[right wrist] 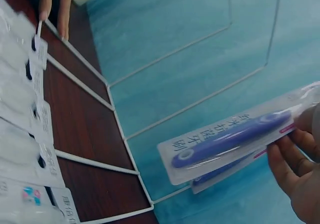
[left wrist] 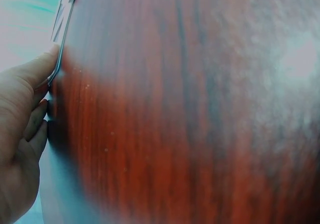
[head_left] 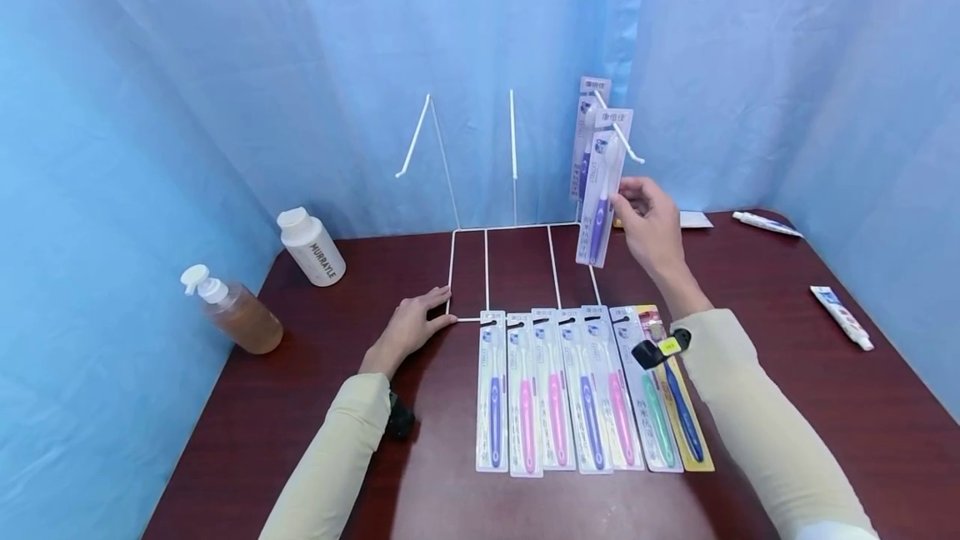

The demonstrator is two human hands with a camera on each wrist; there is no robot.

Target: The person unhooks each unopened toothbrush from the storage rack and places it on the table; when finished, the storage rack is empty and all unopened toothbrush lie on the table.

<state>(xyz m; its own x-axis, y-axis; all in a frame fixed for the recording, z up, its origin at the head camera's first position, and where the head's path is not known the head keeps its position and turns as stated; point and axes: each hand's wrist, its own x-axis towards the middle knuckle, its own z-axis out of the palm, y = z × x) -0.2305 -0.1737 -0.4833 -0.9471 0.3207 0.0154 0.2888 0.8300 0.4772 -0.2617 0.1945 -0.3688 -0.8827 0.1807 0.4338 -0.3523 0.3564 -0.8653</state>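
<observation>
A dark red wooden counter [head_left: 787,407] carries everything, closed in on three sides by pale blue curtains [head_left: 225,65]. At the far left a white bottle [head_left: 312,247] printed with dark letters leans back toward the curtain, and nearer the left edge a pump bottle [head_left: 234,312] of amber liquid lies tilted, its white pump head pointing left. On the right side a toothpaste tube [head_left: 842,317] lies flat near the edge, well apart from a second tube [head_left: 767,223] at the far right corner. A white card [head_left: 694,219] lies flat by the back edge, near that second tube.
</observation>
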